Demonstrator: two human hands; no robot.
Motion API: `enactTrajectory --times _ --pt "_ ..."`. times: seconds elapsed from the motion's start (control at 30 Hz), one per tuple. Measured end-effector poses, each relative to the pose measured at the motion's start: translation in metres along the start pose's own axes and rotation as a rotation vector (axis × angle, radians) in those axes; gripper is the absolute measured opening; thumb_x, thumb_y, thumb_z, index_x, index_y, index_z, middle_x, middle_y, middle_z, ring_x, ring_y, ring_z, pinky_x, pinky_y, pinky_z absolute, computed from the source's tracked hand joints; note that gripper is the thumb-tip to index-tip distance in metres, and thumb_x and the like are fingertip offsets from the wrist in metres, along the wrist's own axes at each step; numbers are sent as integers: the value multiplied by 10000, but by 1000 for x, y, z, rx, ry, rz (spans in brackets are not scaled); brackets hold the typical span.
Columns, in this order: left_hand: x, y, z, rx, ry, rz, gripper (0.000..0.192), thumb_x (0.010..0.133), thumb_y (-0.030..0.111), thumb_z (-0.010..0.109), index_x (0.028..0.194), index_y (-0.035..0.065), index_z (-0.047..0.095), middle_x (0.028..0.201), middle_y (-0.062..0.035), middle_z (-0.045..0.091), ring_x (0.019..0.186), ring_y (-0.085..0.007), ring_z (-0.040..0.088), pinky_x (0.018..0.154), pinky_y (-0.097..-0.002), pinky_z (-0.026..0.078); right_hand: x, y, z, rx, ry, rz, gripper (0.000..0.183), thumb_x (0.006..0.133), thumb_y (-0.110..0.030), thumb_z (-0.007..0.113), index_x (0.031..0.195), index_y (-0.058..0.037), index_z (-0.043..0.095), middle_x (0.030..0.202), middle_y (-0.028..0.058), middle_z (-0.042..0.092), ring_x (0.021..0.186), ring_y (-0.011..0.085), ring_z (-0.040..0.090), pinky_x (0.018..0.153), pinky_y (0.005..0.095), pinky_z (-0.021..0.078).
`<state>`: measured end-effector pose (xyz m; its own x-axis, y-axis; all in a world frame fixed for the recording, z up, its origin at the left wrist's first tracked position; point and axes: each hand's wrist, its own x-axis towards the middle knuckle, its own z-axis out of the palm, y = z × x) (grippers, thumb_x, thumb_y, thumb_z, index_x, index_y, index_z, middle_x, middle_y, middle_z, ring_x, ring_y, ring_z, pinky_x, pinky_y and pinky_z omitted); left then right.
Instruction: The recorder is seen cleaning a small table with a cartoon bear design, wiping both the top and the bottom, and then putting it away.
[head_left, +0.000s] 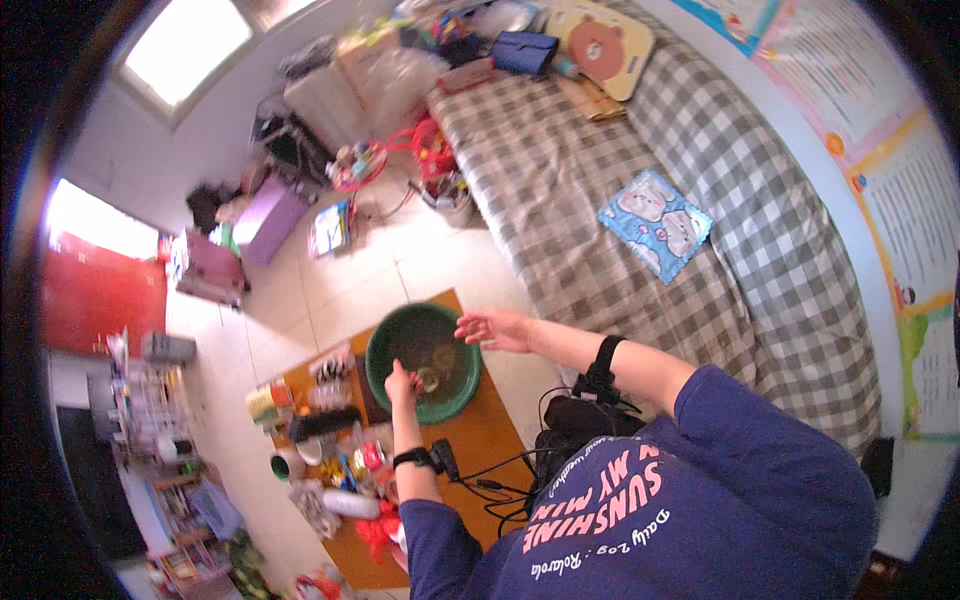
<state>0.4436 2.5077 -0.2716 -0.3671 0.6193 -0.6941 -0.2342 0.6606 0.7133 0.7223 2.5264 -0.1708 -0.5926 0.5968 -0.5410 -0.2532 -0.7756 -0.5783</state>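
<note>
A round green basin (472, 381) stands on the orange-brown table (491, 450), with dark, murky contents and a few pale, indistinct pieces (430, 381) in it. Over the basin's left side is my left hand (403, 381), its fingers curled; whether it grips anything is too blurred to tell. My right hand (493, 330) is at the basin's upper right rim, fingers apart and nothing in it. Black straps with small devices and cables are on both forearms.
Left of the basin, the table bears a white bottle (351, 504), a cup (286, 465), a dark long object (324, 424) and red plastic (379, 531). A bed with checked cloth (555, 202) lies at the upper right, holding a blue packet (660, 223). Black cables (502, 487) cross the table.
</note>
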Motion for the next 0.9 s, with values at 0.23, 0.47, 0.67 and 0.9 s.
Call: enactTrajectory --times 0.23,0.47,0.67,0.9 --pt "2 9 17 205 15 -53 436 904 413 427 582 119 408 442 -9 337 345 -154 342 318 -300 260 -44 -44 -28 39 -58 -22 312 899 -413 432 1007 -141 541 947 -8 629 840 109 556 737 293 397" --pt "-2 43 50 365 20 -105 458 918 411 377 627 68 462 462 -55 401 341 -203 338 320 -316 265 -78 -81 -99 137 -13 -87 318 926 -374 397 1085 -136 537 1062 4 592 960 136 534 844 315 389" --pt "14 86 5 164 41 -299 435 885 407 446 634 52 465 521 -80 463 419 -231 455 410 -373 457 -130 -97 -162 314 110 -185 301 927 -335 412 1057 -105 558 1032 26 617 921 151 577 770 298 439" --pt "-13 195 129 -237 -315 61 206 868 300 534 751 130 540 613 20 519 524 -107 501 467 -211 427 -197 -116 -245 510 250 -448 306 924 -287 414 1053 -53 563 1012 84 625 890 203 604 802 349 472"
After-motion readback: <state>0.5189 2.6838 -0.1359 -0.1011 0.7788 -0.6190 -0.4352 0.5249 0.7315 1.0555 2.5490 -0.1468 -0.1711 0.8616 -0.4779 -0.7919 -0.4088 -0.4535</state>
